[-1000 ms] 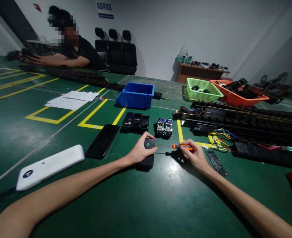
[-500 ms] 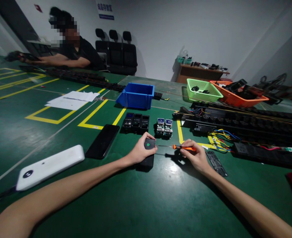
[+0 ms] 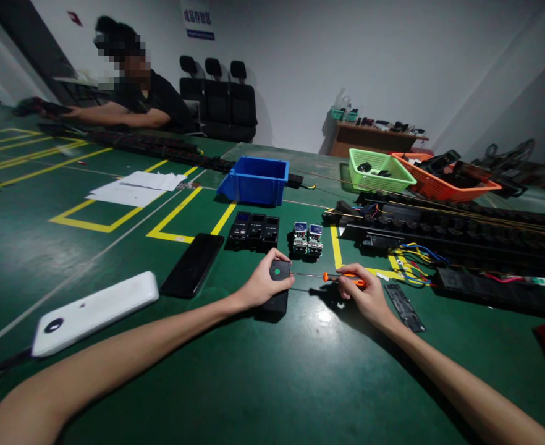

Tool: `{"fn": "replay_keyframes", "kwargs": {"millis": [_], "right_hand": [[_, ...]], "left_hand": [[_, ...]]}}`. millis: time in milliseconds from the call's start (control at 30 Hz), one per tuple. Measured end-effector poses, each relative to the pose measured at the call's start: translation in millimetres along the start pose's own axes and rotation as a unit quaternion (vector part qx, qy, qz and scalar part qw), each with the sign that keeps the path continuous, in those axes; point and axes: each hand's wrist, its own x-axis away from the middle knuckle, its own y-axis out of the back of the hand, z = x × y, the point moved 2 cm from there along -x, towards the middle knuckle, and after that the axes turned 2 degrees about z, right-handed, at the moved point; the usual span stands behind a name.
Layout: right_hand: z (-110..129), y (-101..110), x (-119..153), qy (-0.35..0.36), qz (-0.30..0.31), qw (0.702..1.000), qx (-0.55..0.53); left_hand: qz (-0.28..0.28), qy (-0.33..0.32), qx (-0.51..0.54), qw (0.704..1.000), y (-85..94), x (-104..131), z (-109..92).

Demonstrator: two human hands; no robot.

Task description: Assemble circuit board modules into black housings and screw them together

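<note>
My left hand (image 3: 266, 281) is closed around a black rectangular plastic case (image 3: 276, 303) with a round green sticker on it. My right hand (image 3: 364, 290) grips an orange-and-black screwdriver (image 3: 332, 277) by its handle. The thin shaft points left, and its tip is at the right side of the case; whether it touches cannot be made out. Just beyond the case stand several black modules (image 3: 254, 232) in a row and two small circuit-board assemblies (image 3: 307, 240). A flat black plastic cover (image 3: 405, 307) lies right of my right hand.
A black phone (image 3: 193, 264) and a white elongated device (image 3: 96, 314) lie to the left. Farther back are a blue bin (image 3: 258, 180), papers (image 3: 138, 187), a green basket (image 3: 379, 179) and an orange basket (image 3: 458, 188). Long black assemblies with wires (image 3: 439, 225) fill the right. Another person (image 3: 147, 99) sits far left.
Both hands keep nearly the same place. The fingers of my right hand have shifted slightly on the screwdriver handle.
</note>
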Motion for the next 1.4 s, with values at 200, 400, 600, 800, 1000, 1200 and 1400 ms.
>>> {"fn": "replay_keyframes", "kwargs": {"millis": [200, 400, 600, 800, 1000, 1200, 1400], "right_hand": [[-1, 1, 0, 0.027, -0.022, 0.999, -0.004], [-3, 4, -1, 0.095, -0.012, 0.995, 0.01], [4, 5, -2, 0.166, 0.0, 0.984, 0.063], [9, 2, 0, 0.135, 0.016, 0.987, 0.085], [4, -2, 2, -0.007, 0.009, 0.999, 0.053], [4, -1, 0, 0.007, -0.007, 0.998, 0.068], [-1, 3, 1, 0.047, -0.035, 0.997, 0.047]], "left_hand": [[0.0, 0.004, 0.005, 1.0, -0.2, 0, -2], [0.002, 0.002, 0.009, 1.0, 0.1, 0, -1], [-0.002, 0.005, 0.006, 1.0, 0.0, 0, -2], [0.0, 0.006, 0.006, 1.0, -0.3, 0, -3], [-0.005, 0.002, -0.009, 1.0, -0.1, 0, -2], [-0.004, 0.0, -0.011, 1.0, 0.3, 0, -1], [-0.002, -0.002, 0.001, 1.0, -0.1, 0, -3]]}}
